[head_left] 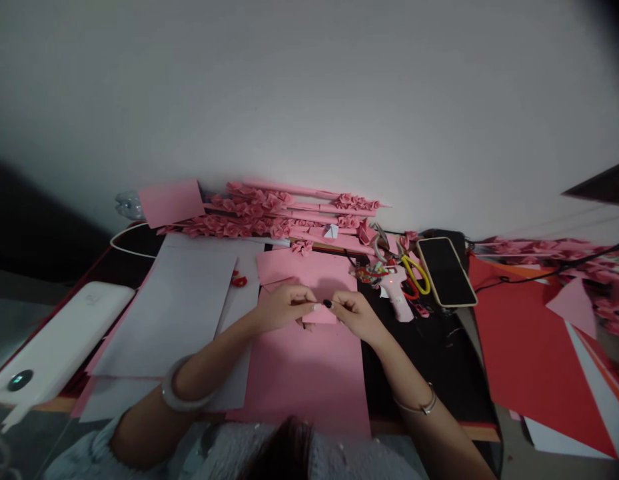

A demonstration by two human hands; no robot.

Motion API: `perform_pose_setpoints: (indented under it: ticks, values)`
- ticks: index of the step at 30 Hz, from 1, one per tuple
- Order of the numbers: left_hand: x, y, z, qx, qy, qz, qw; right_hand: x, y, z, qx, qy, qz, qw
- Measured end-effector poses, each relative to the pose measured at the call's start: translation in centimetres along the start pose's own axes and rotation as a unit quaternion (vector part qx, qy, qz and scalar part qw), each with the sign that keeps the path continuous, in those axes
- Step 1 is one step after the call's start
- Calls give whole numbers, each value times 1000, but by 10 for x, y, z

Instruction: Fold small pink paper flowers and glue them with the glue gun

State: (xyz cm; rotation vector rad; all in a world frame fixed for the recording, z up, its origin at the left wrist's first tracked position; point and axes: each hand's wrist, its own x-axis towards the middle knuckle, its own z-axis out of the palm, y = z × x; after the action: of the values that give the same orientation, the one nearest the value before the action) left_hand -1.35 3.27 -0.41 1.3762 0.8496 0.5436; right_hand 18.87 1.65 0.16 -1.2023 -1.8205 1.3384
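Between my two hands is a small piece of pink paper [320,315], pinched along its upper edge. My left hand [286,308] grips it from the left with thumb and fingers. From the right, my right hand [353,312] pinches the same edge, the two thumbs almost meeting. Beneath them lies a large pink sheet [304,380] on the table. Just behind my hands a pink sheet [279,267] and a small pink paper flower [302,247] lie flat. Part of the small piece is hidden behind my fingers.
Rolled pink paper stems with flowers [259,207] line the wall. To the right are a glue gun [396,293], yellow-handled scissors [416,275], a phone [446,272] and red sheets [524,340]. White sheets [174,307] and a white power bank [64,340] lie left.
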Motion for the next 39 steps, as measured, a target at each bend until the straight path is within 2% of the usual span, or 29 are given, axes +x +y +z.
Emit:
perform_pose_setpoints:
  ticks: [5, 14, 18, 23, 25, 32, 39]
  values:
    - [1, 0, 1, 34, 36, 16, 999, 0, -2, 2, -4, 1, -3, 1000]
    - [-2, 1, 4, 6, 40, -21, 999, 0, 3, 1, 22, 28, 11, 999]
    - [-4, 3, 3, 19, 60, 21, 998, 0, 4, -2, 40, 50, 22, 998]
    - [-5, 5, 4, 126, 65, 73, 987, 0, 3, -1, 52, 54, 29, 997]
    - [-4, 4, 5, 142, 70, 68, 985, 0, 4, -1, 59, 51, 29, 997]
    - [-5, 6, 7, 72, 84, 18, 994, 0, 3, 0, 98, 22, 16, 995]
    - [-3, 6, 2, 109, 97, 33, 989, 2, 2, 3, 112, 43, 36, 992]
